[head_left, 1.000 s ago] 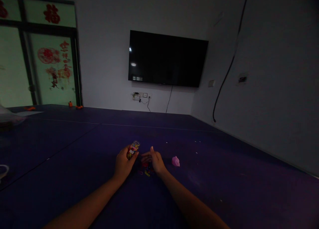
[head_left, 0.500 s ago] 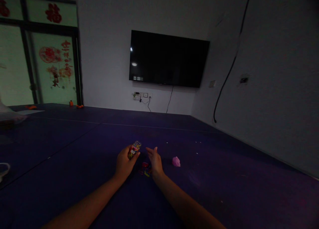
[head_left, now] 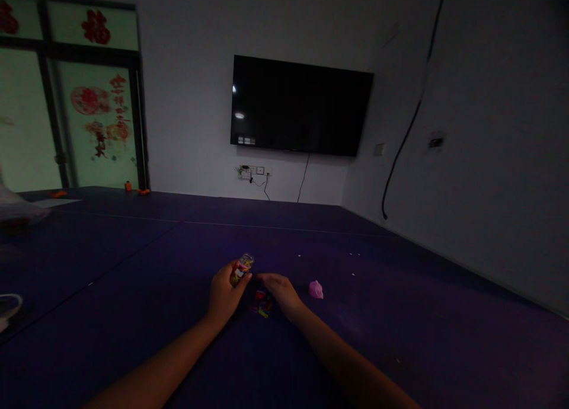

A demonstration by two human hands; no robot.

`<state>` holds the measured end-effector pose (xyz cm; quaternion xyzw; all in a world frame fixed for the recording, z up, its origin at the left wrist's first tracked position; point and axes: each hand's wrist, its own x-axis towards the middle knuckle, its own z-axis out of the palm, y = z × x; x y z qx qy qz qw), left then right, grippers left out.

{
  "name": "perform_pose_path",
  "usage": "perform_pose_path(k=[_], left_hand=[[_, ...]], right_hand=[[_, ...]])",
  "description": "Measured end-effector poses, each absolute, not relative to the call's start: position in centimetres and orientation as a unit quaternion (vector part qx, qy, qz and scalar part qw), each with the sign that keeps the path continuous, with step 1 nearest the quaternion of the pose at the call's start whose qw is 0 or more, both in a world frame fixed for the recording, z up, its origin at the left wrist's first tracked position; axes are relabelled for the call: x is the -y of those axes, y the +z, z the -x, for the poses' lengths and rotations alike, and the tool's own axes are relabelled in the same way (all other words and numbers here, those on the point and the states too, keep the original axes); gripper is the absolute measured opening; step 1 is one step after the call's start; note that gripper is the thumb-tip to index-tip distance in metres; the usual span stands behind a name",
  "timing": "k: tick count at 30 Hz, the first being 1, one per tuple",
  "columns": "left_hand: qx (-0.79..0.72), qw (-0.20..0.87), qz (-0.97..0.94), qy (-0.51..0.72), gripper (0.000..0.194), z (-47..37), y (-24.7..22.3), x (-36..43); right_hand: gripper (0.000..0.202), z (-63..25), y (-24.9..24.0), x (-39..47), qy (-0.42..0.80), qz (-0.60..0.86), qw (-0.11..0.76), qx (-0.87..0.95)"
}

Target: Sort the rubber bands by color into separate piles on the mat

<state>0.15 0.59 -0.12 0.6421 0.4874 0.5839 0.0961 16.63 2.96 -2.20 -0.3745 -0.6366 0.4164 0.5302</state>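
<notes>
Small pieces (head_left: 263,312): lay in a loose multicoloured heap on the purple surface (head_left: 267,361), nearest you, between your hands.
Left hand (head_left: 221,291): you had thumb and fingers wrapped around the jar (head_left: 242,269).
Right hand (head_left: 283,290): fingers bent and pointed left, by the far edge of the heap; couldn't tell if they pinched a piece.
Jar: tilted, clear end up and leaning far-right, bright contents inside; couldn't tell if capped.
Pink object (head_left: 316,289): right of your right hand, apart from it.
Spill risk: if uncapped, more tilt from your left wrist could have tipped contents out.
Scatter risk: a low sweep of your right fingers could have spread the heap.
Drop risk: tiny pieces plus dim light made a missed pinch likely.
Far wall: black television (head_left: 302,106); orange items (head_left: 143,191) far left.
</notes>
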Motion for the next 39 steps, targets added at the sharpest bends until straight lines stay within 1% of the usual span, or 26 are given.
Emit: perform_pose_path(k=[3, 6, 9, 12, 16, 17, 23, 26, 28, 31, 35, 37, 39], left_hand=[[-0.493, 0.1, -0.638, 0.583, 0.038, -0.2, -0.1, -0.6], [-0.493, 0.105, -0.635, 0.585, 0.038, -0.2, -0.1, -0.5], [-0.493, 0.105, -0.637, 0.584, 0.038, -0.1, -0.1, -0.5], [-0.49, 0.101, -0.641, 0.582, 0.038, -0.2, -0.1, -0.4], [-0.491, 0.091, -0.642, 0.582, 0.038, -0.3, 0.0, -0.4], [-0.492, 0.09, -0.642, 0.581, 0.038, -0.3, 0.0, -0.4], [-0.49, 0.088, -0.648, 0.577, 0.037, -0.3, 0.0, -0.5], [-0.487, 0.084, -0.651, 0.576, 0.038, -0.3, -0.1, -0.6], [-0.488, 0.08, -0.652, 0.575, 0.038, -0.2, -0.2, -0.6], [-0.492, 0.075, -0.655, 0.569, 0.038, -0.2, -0.3, -0.7], [-0.505, 0.072, -0.652, 0.56, 0.037, -0.2, -0.3, -0.8], [-0.508, 0.073, -0.655, 0.555, 0.037, -0.2, -0.3, -0.8], [-0.505, 0.07, -0.658, 0.554, 0.037, -0.2, -0.3, -0.9]], right_hand=[[0.048, -18.2, -1.8, -1.7, 0.326, 0.373, 0.483, 0.722], [0.056, -19.2, -1.5, -0.9, 0.22, 0.385, 0.435, 0.784], [0.06, -19.3, -1.2, -0.6, 0.156, 0.393, 0.404, 0.811], [0.054, -19.0, -0.9, -0.4, 0.107, 0.406, 0.378, 0.825], [0.039, -18.4, -0.3, 0.2, 0.056, 0.438, 0.323, 0.837], [0.039, -18.2, -0.2, 0.4, 0.043, 0.445, 0.309, 0.839], [0.065, -16.5, 0.4, 1.2, -0.054, 0.499, 0.226, 0.835], [0.067, -15.6, 0.9, 1.1, -0.095, 0.522, 0.18, 0.828], [0.062, -15.1, 1.2, 1.0, -0.104, 0.525, 0.157, 0.83], [0.048, -14.7, 1.7, 0.5, -0.1, 0.526, 0.127, 0.835], [0.03, -14.3, 2.1, -0.3, -0.098, 0.525, 0.051, 0.844], [0.027, -14.1, 2.2, -0.7, -0.097, 0.524, 0.027, 0.846], [0.026, -14.0, 2.2, -0.9, -0.093, 0.526, 0.026, 0.845]])
